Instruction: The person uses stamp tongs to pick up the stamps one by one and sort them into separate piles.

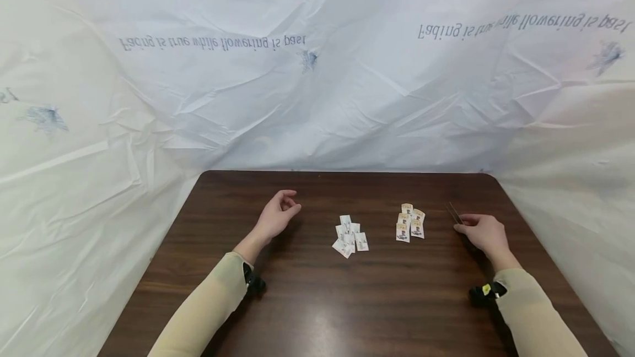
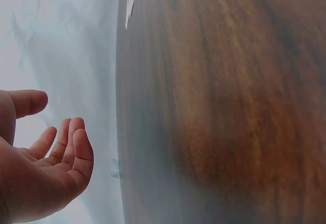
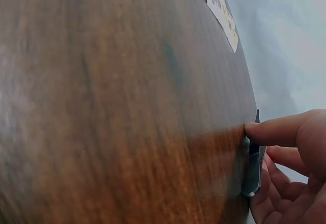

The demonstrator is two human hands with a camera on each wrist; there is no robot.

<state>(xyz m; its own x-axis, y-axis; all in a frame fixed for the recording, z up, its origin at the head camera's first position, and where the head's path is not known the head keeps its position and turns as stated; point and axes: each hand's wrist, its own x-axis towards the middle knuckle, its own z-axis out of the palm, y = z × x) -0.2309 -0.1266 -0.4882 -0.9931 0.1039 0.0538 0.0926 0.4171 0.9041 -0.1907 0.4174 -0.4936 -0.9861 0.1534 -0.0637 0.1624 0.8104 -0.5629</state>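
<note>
In the head view my left hand point(image 1: 278, 215) hovers over the table's left half, with nothing in it. Its fingers point(image 2: 84, 155) curl loosely, apart from the thumb. To its right, a pile of small white printed paper pieces point(image 1: 349, 236) lies flat, several of them overlapping. At the right side, my right hand point(image 1: 487, 234) pinches a pair of thin dark tweezers point(image 3: 254, 168) between thumb and fingers, close over the tabletop. The tweezers' two slim tips point(image 1: 452, 211) point away toward the far edge. Between the white pile and this hand sit several small yellow-topped printed pieces point(image 1: 409, 222).
The dark brown wooden table point(image 1: 317, 291) has rounded far corners. Behind it and along both sides hangs a pale plastic sheet point(image 1: 307, 103) with printed lettering. Each wrist wears a black camera mount point(image 1: 254, 282) below the sleeve cuff.
</note>
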